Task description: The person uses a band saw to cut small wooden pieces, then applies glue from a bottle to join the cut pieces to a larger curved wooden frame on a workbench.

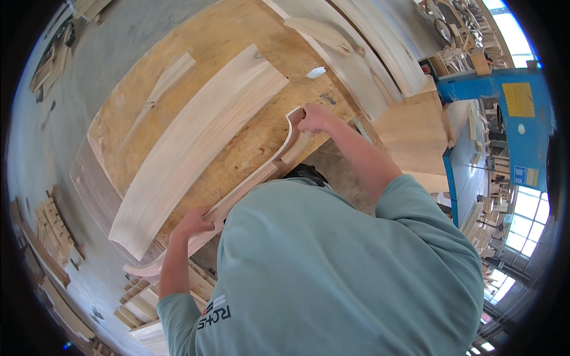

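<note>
Along the tabletop's (222,32) near edge, a long curved wooden piece (258,173) lies slantwise between the person's hands: the right hand's (316,118) grip pinches its wavy upper end, and the left hand's (191,224) grip is closed on it lower down. Just beyond it rests a broad pale board (190,145), with a slim wooden strip (170,78) past that. A small white object (316,72) sits near the right hand; a blue machine (525,139) stands farther right.
</note>
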A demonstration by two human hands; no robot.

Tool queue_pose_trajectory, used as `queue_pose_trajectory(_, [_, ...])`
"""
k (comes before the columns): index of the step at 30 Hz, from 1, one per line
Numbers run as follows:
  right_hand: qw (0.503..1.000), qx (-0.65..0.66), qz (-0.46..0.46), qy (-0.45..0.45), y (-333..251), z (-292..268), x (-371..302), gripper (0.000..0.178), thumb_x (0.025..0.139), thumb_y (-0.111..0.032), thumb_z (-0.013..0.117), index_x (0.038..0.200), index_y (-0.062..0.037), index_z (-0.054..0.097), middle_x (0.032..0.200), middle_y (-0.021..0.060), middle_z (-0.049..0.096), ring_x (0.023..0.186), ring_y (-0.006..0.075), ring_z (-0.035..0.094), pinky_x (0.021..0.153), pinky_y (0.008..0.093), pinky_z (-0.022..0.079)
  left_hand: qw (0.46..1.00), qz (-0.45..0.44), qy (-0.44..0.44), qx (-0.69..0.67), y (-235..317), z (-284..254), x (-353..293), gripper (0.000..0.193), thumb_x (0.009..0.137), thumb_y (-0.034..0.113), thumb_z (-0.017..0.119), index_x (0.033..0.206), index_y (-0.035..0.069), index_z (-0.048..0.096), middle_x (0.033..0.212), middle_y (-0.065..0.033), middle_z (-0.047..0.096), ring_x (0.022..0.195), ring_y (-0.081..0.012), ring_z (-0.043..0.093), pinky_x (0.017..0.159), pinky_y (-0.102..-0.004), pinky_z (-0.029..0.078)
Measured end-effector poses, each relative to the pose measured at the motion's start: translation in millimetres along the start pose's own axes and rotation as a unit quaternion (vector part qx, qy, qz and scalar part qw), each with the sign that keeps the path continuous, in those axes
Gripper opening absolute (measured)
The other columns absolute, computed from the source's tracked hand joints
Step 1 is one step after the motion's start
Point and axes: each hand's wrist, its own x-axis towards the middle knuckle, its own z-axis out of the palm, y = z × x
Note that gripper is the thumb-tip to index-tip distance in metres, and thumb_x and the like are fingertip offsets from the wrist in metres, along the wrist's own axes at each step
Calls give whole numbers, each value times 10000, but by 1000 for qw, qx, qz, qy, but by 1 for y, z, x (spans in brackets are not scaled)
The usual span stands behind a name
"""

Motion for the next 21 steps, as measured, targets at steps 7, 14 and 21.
queue_pose_trajectory(7, [999,-44,2,-24,-22,6,20,224,668,-179,677,733,34,693,687,179,691,631,279,699,576,376,550,960,83,264,49,-14,53,-7,407,765,84,604,1163,35,674,1063,-220,669,1023,-417,632,895,-467,513])
queue_pose_trajectory(14, [992,5,-46,119,-13,41,25,495,696,-214,740,1071,71,590,955,262,689,918,372,703,755,437,556,946,98,308,35,-12,61,-5,345,834,30,527,1141,39,683,1112,-211,665,1037,-412,629,911,-471,519])
queue_pose_trajectory(21, [975,2,-152,165,-6,51,29,487,767,-180,709,1155,31,504,1073,264,651,1024,411,655,841,463,525,945,28,323,40,9,86,-4,325,883,32,489,1140,53,686,1121,-192,682,1012,-390,646,844,-486,532])
